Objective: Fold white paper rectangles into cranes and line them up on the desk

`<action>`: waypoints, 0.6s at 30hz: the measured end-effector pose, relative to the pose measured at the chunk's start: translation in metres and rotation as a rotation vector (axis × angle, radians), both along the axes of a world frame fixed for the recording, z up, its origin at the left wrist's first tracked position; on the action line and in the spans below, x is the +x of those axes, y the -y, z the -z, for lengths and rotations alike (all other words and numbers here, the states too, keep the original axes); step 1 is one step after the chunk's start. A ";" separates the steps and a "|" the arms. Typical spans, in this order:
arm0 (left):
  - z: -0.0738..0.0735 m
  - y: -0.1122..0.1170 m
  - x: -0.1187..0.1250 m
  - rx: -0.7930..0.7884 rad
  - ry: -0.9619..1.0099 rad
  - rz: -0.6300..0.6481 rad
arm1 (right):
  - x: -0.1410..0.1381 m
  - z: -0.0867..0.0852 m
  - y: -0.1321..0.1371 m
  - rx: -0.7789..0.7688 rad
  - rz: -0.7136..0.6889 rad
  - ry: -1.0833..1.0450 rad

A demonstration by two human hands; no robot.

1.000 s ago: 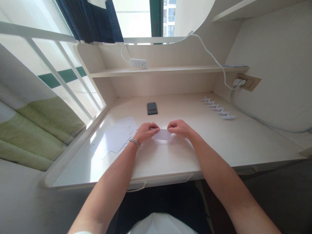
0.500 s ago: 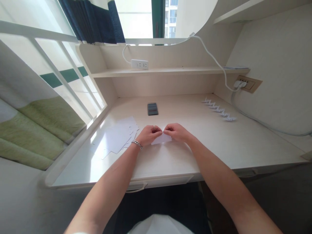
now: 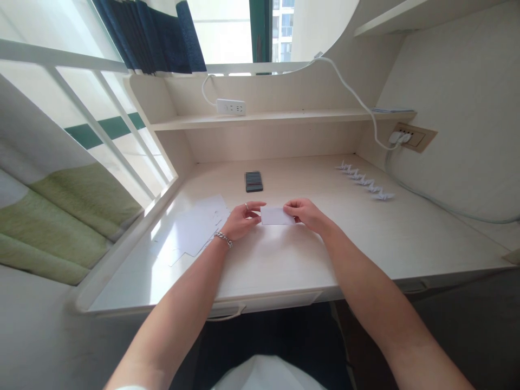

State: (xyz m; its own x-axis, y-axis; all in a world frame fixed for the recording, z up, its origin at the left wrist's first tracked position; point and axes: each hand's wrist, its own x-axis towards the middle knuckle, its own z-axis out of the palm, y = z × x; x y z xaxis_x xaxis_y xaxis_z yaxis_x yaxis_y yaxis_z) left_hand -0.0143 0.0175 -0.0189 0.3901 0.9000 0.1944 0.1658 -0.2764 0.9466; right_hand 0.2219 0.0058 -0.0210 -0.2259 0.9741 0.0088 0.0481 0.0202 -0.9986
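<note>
A small folded white paper (image 3: 275, 215) lies at the middle of the pale desk (image 3: 365, 238). My left hand (image 3: 242, 219), with a ring and a chain bracelet, touches its left end with fingers curled and thumb out. My right hand (image 3: 307, 213) pinches its right end. To the left of my left hand is a loose pile of white paper sheets (image 3: 195, 227). At the right rear of the desk stands a row of several small folded white paper cranes (image 3: 364, 181).
A dark phone (image 3: 254, 181) lies behind my hands. A white power strip (image 3: 231, 106) sits on the shelf above, and its cable runs to a wall socket (image 3: 410, 136) at right. A white rail and green bedding are at left.
My hands came together over the paper, then moved apart again. The paper now lies a little farther from me, flat and folded into a narrow rectangle.
</note>
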 end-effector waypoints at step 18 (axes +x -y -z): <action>0.000 0.004 0.009 -0.156 0.069 0.009 | -0.011 -0.006 0.006 0.041 -0.010 -0.051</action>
